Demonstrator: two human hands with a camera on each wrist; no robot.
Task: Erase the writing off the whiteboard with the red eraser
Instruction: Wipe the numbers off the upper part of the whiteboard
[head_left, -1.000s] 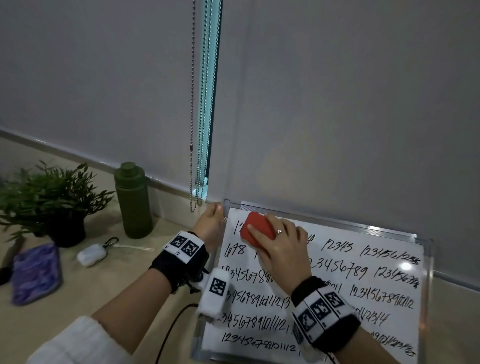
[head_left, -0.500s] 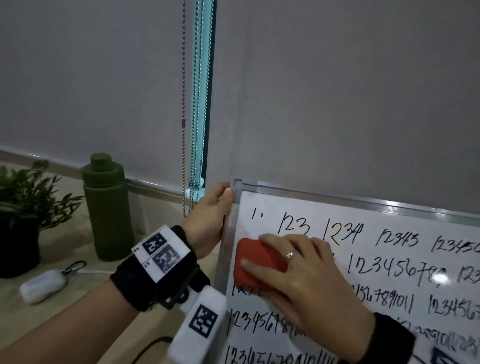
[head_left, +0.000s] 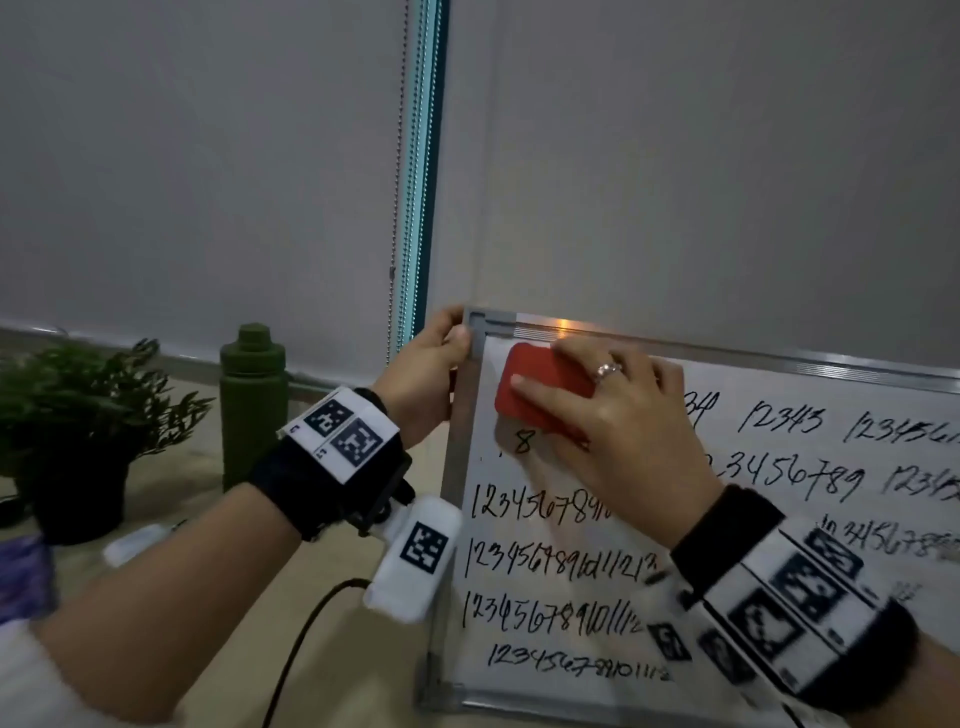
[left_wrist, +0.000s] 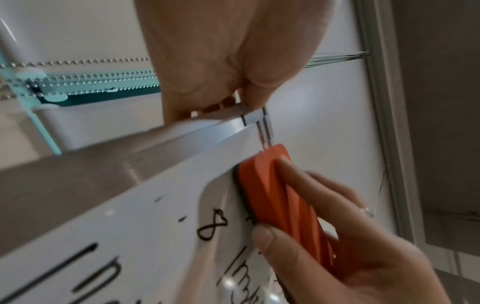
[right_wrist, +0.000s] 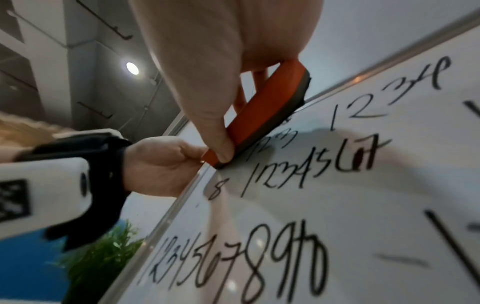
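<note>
A metal-framed whiteboard (head_left: 597, 540) leans against the wall, covered in rows of black handwritten numbers. My right hand (head_left: 613, 410) grips the red eraser (head_left: 540, 387) and presses it flat on the board's top left corner. In the left wrist view the eraser (left_wrist: 280, 197) shows its dark felt against the board, with a lone "8" just below it. My left hand (head_left: 426, 374) pinches the frame's top left corner (left_wrist: 249, 117). In the right wrist view my thumb sits on the eraser's (right_wrist: 267, 115) edge.
A green bottle (head_left: 253, 400) and a potted plant (head_left: 72, 431) stand left of the board on the beige desk. A white earbud case (head_left: 135, 543) and a purple pouch (head_left: 21, 577) lie near the plant. Blind chains (head_left: 397, 176) hang above my left hand.
The eraser has moved up from the second row to the board's top left corner, and the "1" and "123" there no longer show. The head view has shifted right and closer.
</note>
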